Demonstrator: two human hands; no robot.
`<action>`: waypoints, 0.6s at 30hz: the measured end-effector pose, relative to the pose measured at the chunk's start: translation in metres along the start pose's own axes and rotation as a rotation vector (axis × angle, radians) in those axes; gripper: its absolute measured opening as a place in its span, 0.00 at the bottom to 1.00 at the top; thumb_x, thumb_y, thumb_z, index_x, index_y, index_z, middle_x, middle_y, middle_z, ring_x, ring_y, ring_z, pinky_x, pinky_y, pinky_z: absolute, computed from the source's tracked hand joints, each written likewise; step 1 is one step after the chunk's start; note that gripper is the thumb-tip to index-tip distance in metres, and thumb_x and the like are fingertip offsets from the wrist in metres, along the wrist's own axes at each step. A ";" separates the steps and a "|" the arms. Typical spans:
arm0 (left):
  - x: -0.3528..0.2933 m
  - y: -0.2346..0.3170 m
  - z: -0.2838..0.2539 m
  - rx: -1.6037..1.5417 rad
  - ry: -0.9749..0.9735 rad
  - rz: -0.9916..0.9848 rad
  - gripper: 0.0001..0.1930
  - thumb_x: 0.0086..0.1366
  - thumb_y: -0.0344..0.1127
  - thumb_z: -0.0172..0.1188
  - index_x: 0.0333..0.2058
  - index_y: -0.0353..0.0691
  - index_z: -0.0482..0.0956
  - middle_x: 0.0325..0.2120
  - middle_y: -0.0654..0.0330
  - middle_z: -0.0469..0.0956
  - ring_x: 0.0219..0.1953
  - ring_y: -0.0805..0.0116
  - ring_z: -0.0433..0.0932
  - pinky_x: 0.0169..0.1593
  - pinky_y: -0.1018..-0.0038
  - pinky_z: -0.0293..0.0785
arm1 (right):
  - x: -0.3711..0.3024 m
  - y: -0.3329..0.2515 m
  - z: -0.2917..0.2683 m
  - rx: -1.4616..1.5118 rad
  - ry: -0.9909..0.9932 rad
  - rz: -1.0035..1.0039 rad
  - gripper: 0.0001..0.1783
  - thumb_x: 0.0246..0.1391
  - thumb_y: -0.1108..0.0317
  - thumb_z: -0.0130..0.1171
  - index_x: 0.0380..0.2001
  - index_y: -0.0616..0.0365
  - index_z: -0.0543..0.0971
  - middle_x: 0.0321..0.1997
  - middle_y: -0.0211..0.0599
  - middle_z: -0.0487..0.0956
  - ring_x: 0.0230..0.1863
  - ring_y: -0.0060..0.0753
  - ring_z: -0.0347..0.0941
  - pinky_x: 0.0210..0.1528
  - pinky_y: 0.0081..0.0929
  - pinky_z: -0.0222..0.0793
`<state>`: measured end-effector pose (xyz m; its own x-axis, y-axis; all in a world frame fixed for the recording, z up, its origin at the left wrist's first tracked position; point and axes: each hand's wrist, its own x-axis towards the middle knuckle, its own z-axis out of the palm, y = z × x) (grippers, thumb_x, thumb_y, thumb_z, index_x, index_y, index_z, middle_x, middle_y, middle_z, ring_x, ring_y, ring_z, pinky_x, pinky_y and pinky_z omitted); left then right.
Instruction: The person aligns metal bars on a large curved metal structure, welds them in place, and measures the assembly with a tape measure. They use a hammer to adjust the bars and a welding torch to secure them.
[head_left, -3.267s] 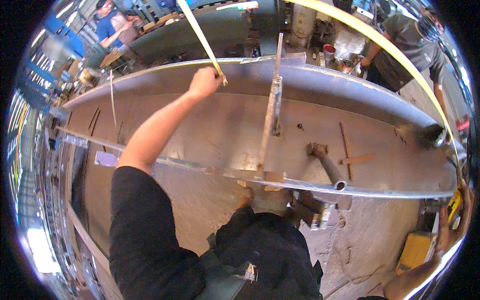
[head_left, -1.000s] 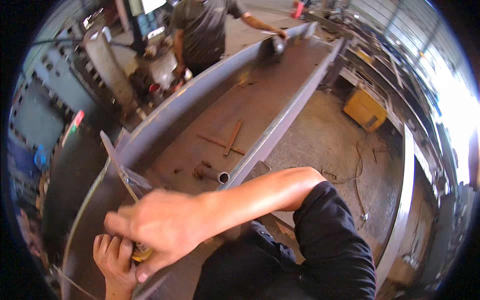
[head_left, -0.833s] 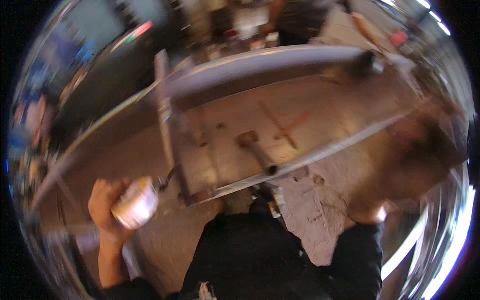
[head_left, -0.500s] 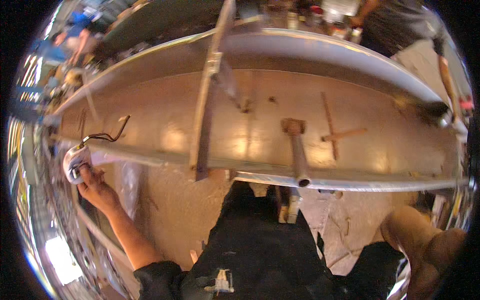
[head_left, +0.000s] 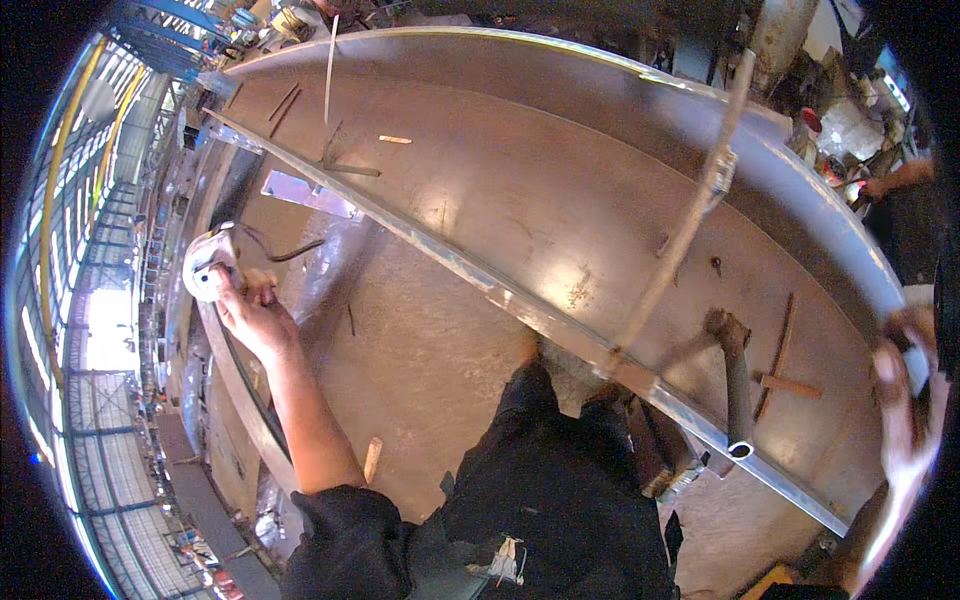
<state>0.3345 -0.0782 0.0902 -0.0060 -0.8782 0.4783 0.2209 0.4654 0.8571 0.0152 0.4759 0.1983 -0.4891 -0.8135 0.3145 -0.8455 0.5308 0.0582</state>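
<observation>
My left hand (head_left: 246,305) is raised at the left. Its fingers close round a white rounded case (head_left: 208,266), from which a dark bent cord or strap (head_left: 290,250) hangs out; the case's exact kind is unclear. At the right rim my right hand (head_left: 905,400) is blurred, its fingers curled about something pale that I cannot make out. It is beside the right end of a long curved steel trough (head_left: 530,240) with upturned edges. Across the trough lies a long metal bar (head_left: 685,230). A short hollow pipe (head_left: 736,395) lies with its open end over the near edge.
Thin rusty rods (head_left: 780,350) lie crossed in the trough. Under my left arm is a brown floor (head_left: 370,330), with a long beam (head_left: 235,370) along the left. Another person's hand (head_left: 890,185) shows at the upper right near cluttered items.
My view has turned left, so the trough now slants down to the right. My left hand still grips the white case, now outside the trough's near edge. My right hand has come into view.
</observation>
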 end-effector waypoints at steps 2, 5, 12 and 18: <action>0.013 -0.032 0.007 -0.017 -0.027 -0.068 0.15 0.70 0.46 0.60 0.46 0.41 0.77 0.26 0.67 0.75 0.24 0.80 0.69 0.27 0.81 0.61 | 0.080 -0.051 0.014 0.007 -0.020 -0.122 0.12 0.56 0.68 0.61 0.42 0.61 0.80 0.38 0.42 0.80 0.42 0.46 0.79 0.45 0.37 0.76; 0.040 -0.086 -0.002 0.107 -0.184 -0.058 0.11 0.68 0.38 0.64 0.43 0.38 0.80 0.31 0.66 0.79 0.28 0.80 0.72 0.30 0.81 0.66 | 0.210 -0.135 0.052 -0.036 -0.079 -0.341 0.10 0.51 0.68 0.65 0.35 0.60 0.79 0.33 0.43 0.79 0.40 0.50 0.78 0.43 0.40 0.76; 0.172 -0.186 0.039 0.242 -0.481 0.109 0.17 0.61 0.39 0.72 0.42 0.35 0.79 0.30 0.58 0.83 0.32 0.75 0.79 0.37 0.75 0.74 | 0.442 -0.294 0.236 -0.121 -0.347 -0.602 0.09 0.55 0.65 0.57 0.34 0.58 0.80 0.37 0.44 0.82 0.43 0.50 0.80 0.44 0.45 0.77; 0.228 -0.252 0.049 0.542 -0.519 0.137 0.19 0.59 0.46 0.72 0.35 0.36 0.77 0.27 0.48 0.80 0.31 0.51 0.81 0.34 0.63 0.73 | 0.554 -0.416 0.443 -0.042 -0.589 -0.471 0.10 0.56 0.69 0.54 0.38 0.56 0.83 0.45 0.43 0.82 0.48 0.49 0.81 0.47 0.44 0.80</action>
<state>0.2295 -0.3905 -0.0077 -0.4999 -0.7065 0.5009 -0.2566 0.6732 0.6935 0.0008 -0.3008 -0.0718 -0.1220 -0.9426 -0.3108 -0.9904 0.0948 0.1010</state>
